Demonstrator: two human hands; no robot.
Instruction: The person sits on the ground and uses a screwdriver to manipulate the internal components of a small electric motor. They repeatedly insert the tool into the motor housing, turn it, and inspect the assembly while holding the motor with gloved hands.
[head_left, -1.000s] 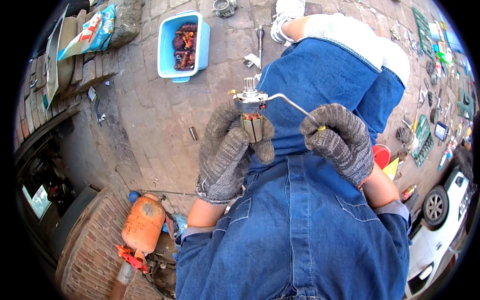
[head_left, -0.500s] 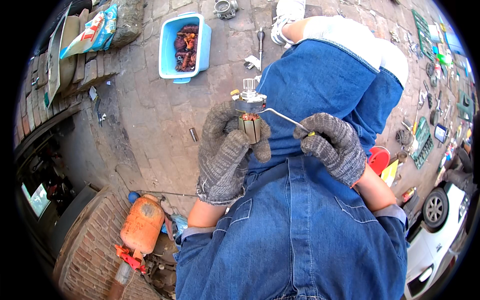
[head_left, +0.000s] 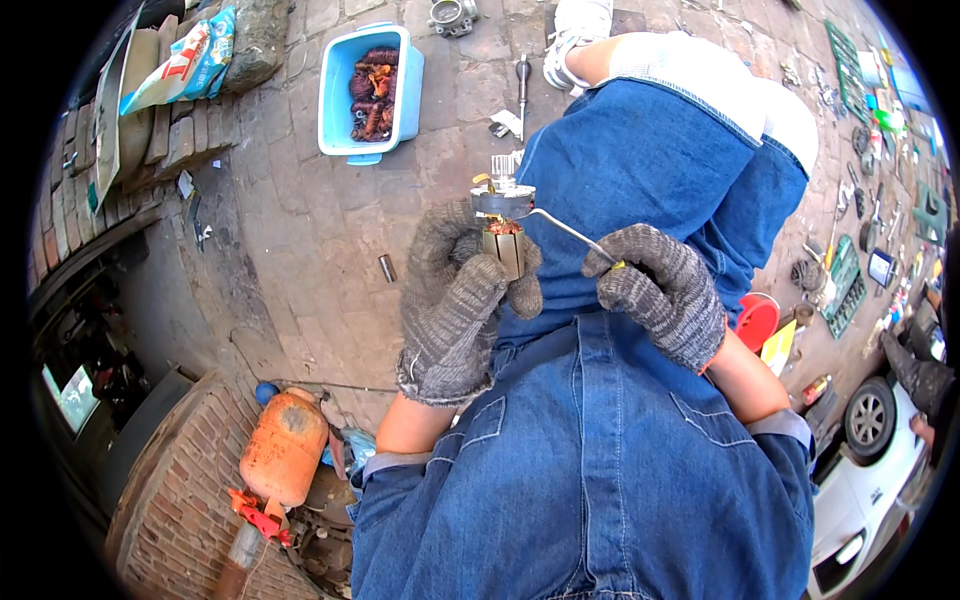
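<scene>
i observed the motor part (head_left: 505, 255) standing upright in the left hand (head_left: 445, 315), its lower body pinched between gloved thumb and fingers. the right hand (head_left: 662, 290) pinched a bent metal rod (head_left: 572, 233) near one end; the rod's other tip reached the right edge of the part's grey ring (head_left: 500, 205), and i could not tell whether they touched. on the paved floor (head_left: 330, 230), a blue tub (head_left: 408, 100) contained reddish coils (head_left: 372, 95), with a screwdriver (head_left: 522, 85) to its right.
</scene>
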